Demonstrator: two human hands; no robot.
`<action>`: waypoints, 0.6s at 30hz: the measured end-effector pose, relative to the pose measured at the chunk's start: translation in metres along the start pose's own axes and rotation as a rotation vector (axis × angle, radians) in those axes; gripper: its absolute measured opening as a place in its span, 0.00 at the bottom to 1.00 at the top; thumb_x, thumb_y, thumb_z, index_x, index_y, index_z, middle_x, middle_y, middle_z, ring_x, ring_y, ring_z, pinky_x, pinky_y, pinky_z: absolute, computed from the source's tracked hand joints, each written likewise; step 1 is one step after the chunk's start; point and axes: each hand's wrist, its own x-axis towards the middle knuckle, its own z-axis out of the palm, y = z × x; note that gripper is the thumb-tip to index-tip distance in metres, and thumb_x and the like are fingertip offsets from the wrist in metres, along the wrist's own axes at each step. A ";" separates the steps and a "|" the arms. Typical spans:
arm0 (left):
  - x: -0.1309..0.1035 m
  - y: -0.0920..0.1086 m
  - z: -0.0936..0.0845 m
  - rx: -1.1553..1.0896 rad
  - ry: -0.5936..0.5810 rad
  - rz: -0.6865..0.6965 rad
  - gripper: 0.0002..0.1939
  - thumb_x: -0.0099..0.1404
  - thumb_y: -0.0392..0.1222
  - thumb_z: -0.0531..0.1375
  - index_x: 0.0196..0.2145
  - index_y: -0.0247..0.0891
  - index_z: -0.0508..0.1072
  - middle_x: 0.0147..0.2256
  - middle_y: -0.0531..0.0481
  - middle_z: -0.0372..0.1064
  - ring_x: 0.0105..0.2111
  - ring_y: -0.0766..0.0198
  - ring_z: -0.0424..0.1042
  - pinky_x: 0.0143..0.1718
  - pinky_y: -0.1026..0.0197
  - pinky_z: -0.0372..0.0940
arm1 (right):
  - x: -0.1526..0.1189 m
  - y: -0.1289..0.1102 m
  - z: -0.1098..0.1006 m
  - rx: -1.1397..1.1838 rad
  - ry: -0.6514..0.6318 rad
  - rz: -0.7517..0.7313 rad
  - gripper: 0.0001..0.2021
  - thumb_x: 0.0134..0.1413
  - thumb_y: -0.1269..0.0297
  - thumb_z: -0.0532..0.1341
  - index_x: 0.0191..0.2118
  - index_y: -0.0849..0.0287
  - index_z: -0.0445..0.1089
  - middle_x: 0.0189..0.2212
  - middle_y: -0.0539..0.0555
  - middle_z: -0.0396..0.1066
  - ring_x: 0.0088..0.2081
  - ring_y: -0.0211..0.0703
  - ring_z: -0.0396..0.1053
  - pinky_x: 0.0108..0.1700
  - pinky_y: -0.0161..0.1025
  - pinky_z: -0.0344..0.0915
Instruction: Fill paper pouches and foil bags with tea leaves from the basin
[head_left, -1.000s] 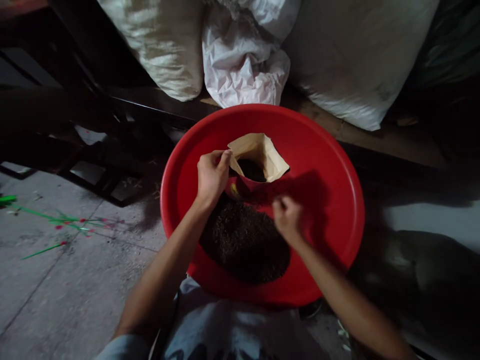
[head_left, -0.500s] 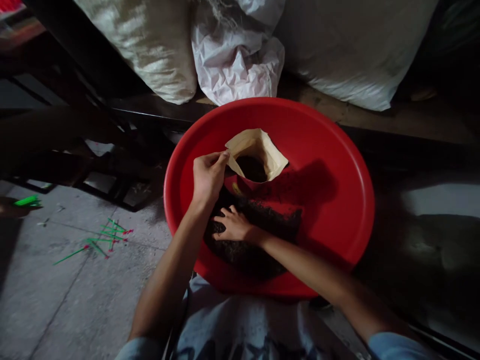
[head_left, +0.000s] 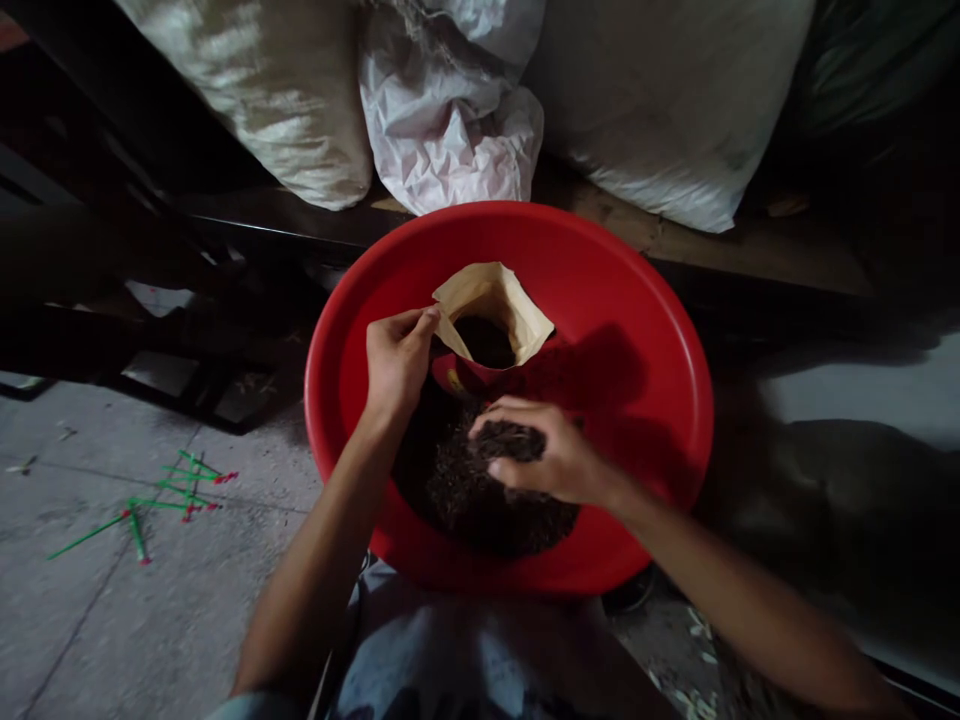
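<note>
Paper bag (head_left: pixel 529 318), base hard to make out, stands mouth-up in the red tub (head_left: pixel 694 400), long axis upright; your left hand (head_left: pixel 397 362) pinches its rim, your right hand (head_left: pixel 566 455) cups dark flakes (head_left: pixel 511 442).

And there stood the bag (head_left: pixel 531 325), in the far half of the basin (head_left: pixel 667 330), with the soil (head_left: pixel 480 510) heaped before it, nearer the person. The left hand (head_left: pixel 396 362) was at the bag's left edge, the right hand (head_left: pixel 564 455) over the heap with some soil in it. Behind the basin, three sacks (head_left: pixel 457 140) side by side; off left, sticks (head_left: pixel 189 503) lay scattered across the floor (head_left: pixel 195 620).
</note>
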 end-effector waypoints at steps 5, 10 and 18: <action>-0.001 -0.003 0.004 -0.017 -0.030 0.011 0.12 0.65 0.46 0.65 0.31 0.35 0.83 0.25 0.49 0.75 0.25 0.65 0.70 0.27 0.65 0.65 | 0.036 -0.069 -0.054 -0.131 0.186 -0.196 0.16 0.57 0.58 0.67 0.50 0.55 0.77 0.47 0.52 0.79 0.49 0.47 0.77 0.54 0.44 0.73; -0.001 0.000 0.009 -0.095 -0.036 -0.015 0.13 0.64 0.46 0.65 0.30 0.34 0.82 0.24 0.49 0.75 0.24 0.65 0.70 0.26 0.65 0.66 | 0.079 -0.059 -0.073 -0.396 0.324 -0.331 0.21 0.60 0.59 0.66 0.59 0.51 0.72 0.56 0.53 0.76 0.58 0.51 0.73 0.63 0.52 0.69; 0.005 -0.011 0.009 -0.111 0.003 0.000 0.12 0.65 0.45 0.65 0.27 0.36 0.81 0.21 0.52 0.70 0.22 0.68 0.65 0.25 0.66 0.62 | 0.032 0.044 -0.109 -0.684 0.581 0.277 0.16 0.75 0.58 0.50 0.53 0.57 0.72 0.49 0.61 0.76 0.49 0.50 0.77 0.48 0.49 0.75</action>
